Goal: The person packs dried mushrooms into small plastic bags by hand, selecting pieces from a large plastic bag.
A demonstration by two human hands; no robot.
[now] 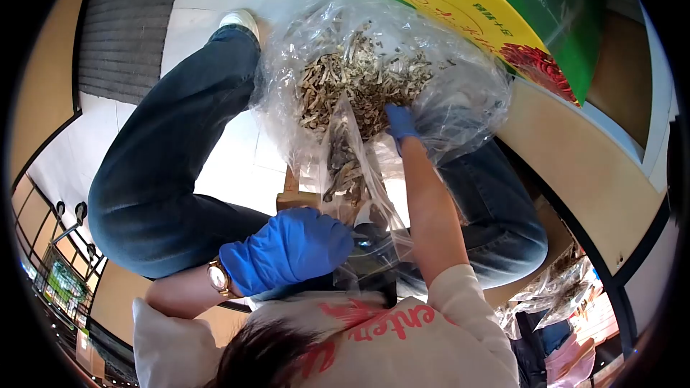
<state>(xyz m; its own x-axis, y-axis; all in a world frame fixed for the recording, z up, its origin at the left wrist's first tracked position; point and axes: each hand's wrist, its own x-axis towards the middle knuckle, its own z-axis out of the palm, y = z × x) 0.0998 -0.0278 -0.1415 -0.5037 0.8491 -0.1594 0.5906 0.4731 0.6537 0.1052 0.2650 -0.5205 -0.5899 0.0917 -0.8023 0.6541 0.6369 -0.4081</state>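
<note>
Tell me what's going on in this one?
A person's blue-gloved right hand is at a heap of brown, shredded strips in a large, open clear bag. The gloved left hand is at a smaller clear bag, with some strips inside. The fingers' grip is hard to make out. A green-and-yellow box stands beyond, to the right.

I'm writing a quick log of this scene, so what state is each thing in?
Large clear bag: open, crumpled, partly filled
Dried strips: loose, heaped
Small clear bag: some strips inside
Left hand: blue-gloved, at the small bag; fingers hidden
Right hand: blue-gloved, against the strips
Wristwatch: worn on the left wrist
Green-and-yellow box: open or shut, cannot tell
</note>
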